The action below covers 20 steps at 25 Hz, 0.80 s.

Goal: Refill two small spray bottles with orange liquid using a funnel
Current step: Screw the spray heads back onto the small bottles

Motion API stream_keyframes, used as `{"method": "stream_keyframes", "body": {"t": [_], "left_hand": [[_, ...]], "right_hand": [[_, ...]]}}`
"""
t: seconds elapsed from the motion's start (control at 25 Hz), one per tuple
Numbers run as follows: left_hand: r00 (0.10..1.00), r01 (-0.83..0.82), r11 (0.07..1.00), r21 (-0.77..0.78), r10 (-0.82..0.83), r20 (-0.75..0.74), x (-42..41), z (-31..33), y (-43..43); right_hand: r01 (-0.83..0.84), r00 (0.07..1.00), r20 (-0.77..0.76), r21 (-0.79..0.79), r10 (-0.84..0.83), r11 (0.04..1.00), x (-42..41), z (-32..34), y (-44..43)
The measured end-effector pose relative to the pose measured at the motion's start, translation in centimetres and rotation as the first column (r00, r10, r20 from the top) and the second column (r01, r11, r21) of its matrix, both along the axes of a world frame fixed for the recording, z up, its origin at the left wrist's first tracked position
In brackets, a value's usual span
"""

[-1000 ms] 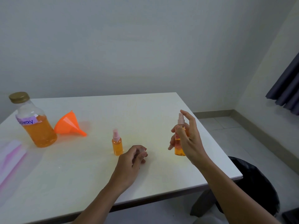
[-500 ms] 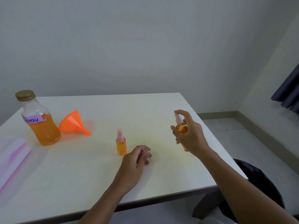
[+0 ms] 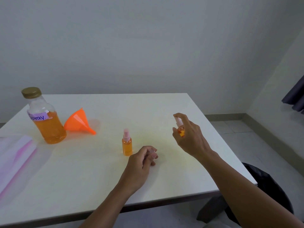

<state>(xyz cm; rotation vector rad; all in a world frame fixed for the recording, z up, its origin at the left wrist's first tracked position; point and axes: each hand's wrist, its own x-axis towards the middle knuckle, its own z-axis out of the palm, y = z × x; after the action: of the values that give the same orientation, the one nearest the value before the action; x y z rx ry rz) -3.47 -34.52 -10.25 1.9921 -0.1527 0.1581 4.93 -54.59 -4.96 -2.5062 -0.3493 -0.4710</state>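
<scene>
My right hand [image 3: 190, 137] holds a small spray bottle [image 3: 180, 127] of orange liquid above the table's right side, with the index finger on top of its pink pump head. A second small spray bottle [image 3: 127, 143], filled with orange liquid and fitted with its pink pump, stands upright mid-table. My left hand [image 3: 141, 163] rests on the table just right of it, fingers curled around a small clear cap [image 3: 152, 152]. An orange funnel [image 3: 78, 123] lies on its side at the left, next to a large bottle [image 3: 46, 119] of orange liquid with a gold lid and a "spray" label.
The white table [image 3: 98, 178] ends close on the right, with tiled floor beyond. A clear plastic bag with pink stripes [image 3: 14, 158] lies at the left edge. A black chair seat [image 3: 266, 186] shows under the right arm. A dark curtain [image 3: 294, 99] hangs far right.
My right hand has tilted the spray bottle forward and lowered it slightly, the index finger staying on the pump. My left hand has stayed on the table.
</scene>
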Motion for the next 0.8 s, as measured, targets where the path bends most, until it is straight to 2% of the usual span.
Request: {"method": "stream_keyframes", "body": {"t": [0.32,0.64,0.8], "left_hand": [[1.000,0.002,1.000,0.001,-0.002,-0.004,0.0,0.2,-0.1],[1.000,0.005,1.000,-0.010,-0.005,-0.020,0.1,0.3,-0.1],[1.000,0.001,1.000,-0.016,-0.001,-0.024,0.0,0.4,0.0]], "right_hand": [[-0.079,0.994,0.052,-0.262,0.096,0.962,0.7,0.0,0.2],[-0.072,0.994,-0.088,-0.111,0.062,0.991,1.0,0.1,0.9],[-0.012,0.997,-0.083,-0.082,0.006,0.997,1.7,0.1,0.9]]}}
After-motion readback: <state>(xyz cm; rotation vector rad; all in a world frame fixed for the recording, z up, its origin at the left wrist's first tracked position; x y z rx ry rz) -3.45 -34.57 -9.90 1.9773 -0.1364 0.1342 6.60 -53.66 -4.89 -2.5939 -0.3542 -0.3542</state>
